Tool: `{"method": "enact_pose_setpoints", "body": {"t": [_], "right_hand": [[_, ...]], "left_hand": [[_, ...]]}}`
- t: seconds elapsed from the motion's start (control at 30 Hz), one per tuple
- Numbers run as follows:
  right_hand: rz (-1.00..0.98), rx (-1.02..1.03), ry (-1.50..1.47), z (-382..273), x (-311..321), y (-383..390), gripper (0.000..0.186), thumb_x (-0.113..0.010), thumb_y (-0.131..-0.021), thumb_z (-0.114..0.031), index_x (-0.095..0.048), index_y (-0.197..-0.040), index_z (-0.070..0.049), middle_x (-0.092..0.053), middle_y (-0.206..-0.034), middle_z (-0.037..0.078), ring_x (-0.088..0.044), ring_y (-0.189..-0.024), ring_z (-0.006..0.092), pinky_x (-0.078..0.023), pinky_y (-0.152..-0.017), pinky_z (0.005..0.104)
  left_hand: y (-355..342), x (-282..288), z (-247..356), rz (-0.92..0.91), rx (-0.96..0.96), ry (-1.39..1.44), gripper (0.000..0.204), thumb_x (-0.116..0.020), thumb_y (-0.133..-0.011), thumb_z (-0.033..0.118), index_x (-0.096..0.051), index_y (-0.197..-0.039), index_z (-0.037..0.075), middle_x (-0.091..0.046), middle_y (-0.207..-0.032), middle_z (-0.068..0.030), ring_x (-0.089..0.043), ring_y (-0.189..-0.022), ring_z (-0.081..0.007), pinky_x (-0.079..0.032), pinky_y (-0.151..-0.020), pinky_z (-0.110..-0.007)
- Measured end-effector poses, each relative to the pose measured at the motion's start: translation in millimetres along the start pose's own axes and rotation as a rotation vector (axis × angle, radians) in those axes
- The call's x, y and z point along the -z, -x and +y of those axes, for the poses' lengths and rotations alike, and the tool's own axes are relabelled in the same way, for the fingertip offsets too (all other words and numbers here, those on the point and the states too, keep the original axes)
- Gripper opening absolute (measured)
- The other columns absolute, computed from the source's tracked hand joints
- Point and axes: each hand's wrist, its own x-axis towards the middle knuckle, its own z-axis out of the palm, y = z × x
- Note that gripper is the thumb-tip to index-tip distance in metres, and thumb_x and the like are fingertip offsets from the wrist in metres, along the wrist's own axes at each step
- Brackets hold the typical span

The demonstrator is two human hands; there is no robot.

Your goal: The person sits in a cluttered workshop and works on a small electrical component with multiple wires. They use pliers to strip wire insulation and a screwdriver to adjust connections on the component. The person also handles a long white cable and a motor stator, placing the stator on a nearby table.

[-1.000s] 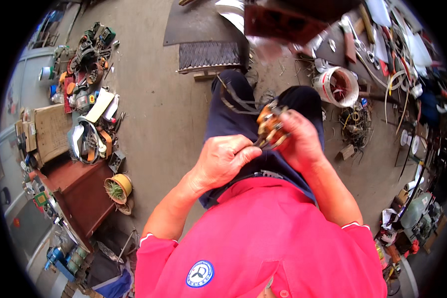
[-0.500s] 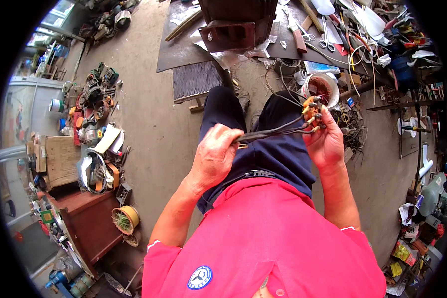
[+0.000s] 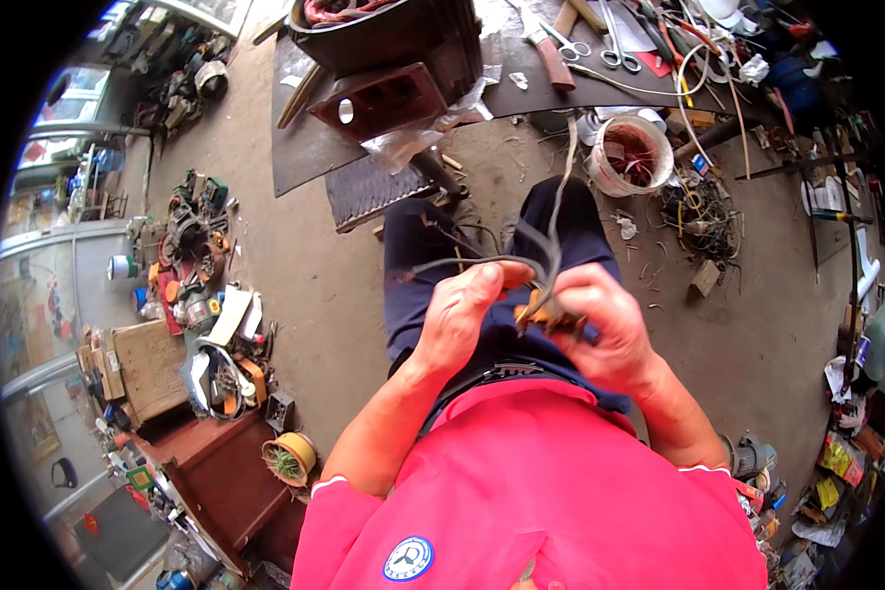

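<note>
1. Right hand (image 3: 605,326) pinches the orange terminal block (image 3: 552,317), right over the navy trousers (image 3: 413,303)!
2. Left hand (image 3: 460,313) is close beside it, at the grey wires (image 3: 556,218); whether it's gripping, I can't tell.

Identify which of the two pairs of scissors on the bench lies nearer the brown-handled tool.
The left scissors in the picture: their loops sit close beside the brown-handled tool, whereas the right scissors lie farther away, past them.
</note>
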Motion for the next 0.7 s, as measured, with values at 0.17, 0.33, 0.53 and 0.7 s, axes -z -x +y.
{"method": "enact_pose_setpoints", "body": {"t": [0.17, 0.33, 0.53, 0.7], "right_hand": [[-0.078, 0.193, 0.446, 5.8, -38.0, -1.5, 0.015, -0.066, -0.071, -0.007, -0.06, -0.084, -0.01, -0.058, -0.088, 0.005, -0.061, -0.072, 0.0228, -0.05, -0.061, 0.0343], [-0.242, 0.165, 0.552, 7.4, -54.7, 8.3, 0.008, -0.062, -0.076, -0.011, -0.059, -0.084, -0.011, -0.056, -0.085, 0.004, -0.058, -0.07, 0.0211, -0.048, -0.059, 0.0343], [-0.36, 0.05, 0.444, 4.8, -44.0, 8.1, 0.028, -0.071, -0.072, -0.009, -0.063, -0.099, -0.007, -0.059, -0.108, 0.012, -0.059, -0.099, 0.03, -0.05, -0.08, 0.0388], [-0.032, -0.351, -0.19, 11.5, -4.5, -9.9, 0.029, -0.064, -0.088, -0.011, -0.061, -0.113, 0.002, -0.064, -0.111, 0.011, -0.062, -0.101, 0.0211, -0.049, -0.09, 0.0316]], "left_hand": [[-5.8, 0.9, 12.6, -0.073, 0.289, 0.422, 0.047, -0.06, -0.096, 0.016, -0.043, -0.134, -0.006, -0.066, -0.112, -0.0163, -0.065, -0.101, -0.022, -0.052, -0.089, -0.034], [-6.3, 13.0, -2.7, 0.138, 0.227, 0.586, 0.031, -0.058, -0.096, 0.01, -0.051, -0.123, -0.004, -0.066, -0.091, -0.0113, -0.067, -0.083, -0.0215, -0.056, -0.079, -0.035], [0.7, 14.1, 4.2, 0.05, 0.212, 0.655, 0.025, -0.051, -0.101, 0.019, -0.057, -0.117, 0.0, -0.053, -0.073, -0.0034, -0.05, -0.06, -0.0118, -0.042, -0.054, -0.025], [9.2, 3.5, 6.8, -0.167, 0.253, 0.513, 0.027, -0.052, -0.101, 0.02, -0.059, -0.114, -0.003, -0.052, -0.067, -0.0035, -0.045, -0.053, -0.0088, -0.037, -0.05, -0.022]]}}
